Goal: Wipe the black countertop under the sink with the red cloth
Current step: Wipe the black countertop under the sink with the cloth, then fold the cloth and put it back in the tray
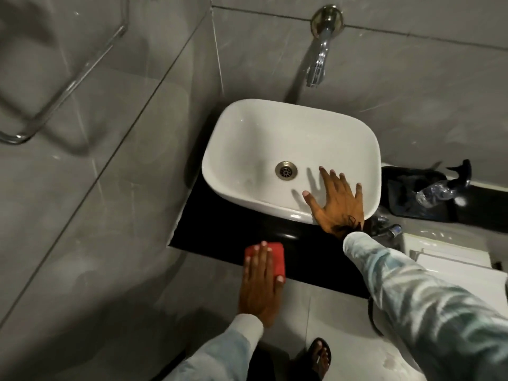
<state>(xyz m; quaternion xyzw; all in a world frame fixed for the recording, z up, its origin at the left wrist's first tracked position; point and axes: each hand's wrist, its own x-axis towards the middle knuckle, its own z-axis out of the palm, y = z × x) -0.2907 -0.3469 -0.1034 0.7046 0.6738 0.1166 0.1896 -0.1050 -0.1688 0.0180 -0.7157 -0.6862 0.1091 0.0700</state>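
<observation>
Cloth position: red cloth (265, 260) lies flat on the front edge of the black bench (225, 229), below the white sink (247, 138), partly overhanging the lip.
Left hand (259, 287): flat, fingers together, pressing the cloth down, not clenched around it.
Right hand (339, 200): fingers spread, resting open on the sink's front rim, holding nothing.
Risk, cloth: pressed this close to the lip, a stroke toward the body could likely drag it off onto the floor.
Risk, bracing: a wet rim could let the right palm slide.
Risk, spray bottle (439, 188): lying near the sink's right side; a wide sweep might knock it.
Count: one cloth, one sink, one drain (286, 170), one wall tap (320, 50), one bottle, two hands.
</observation>
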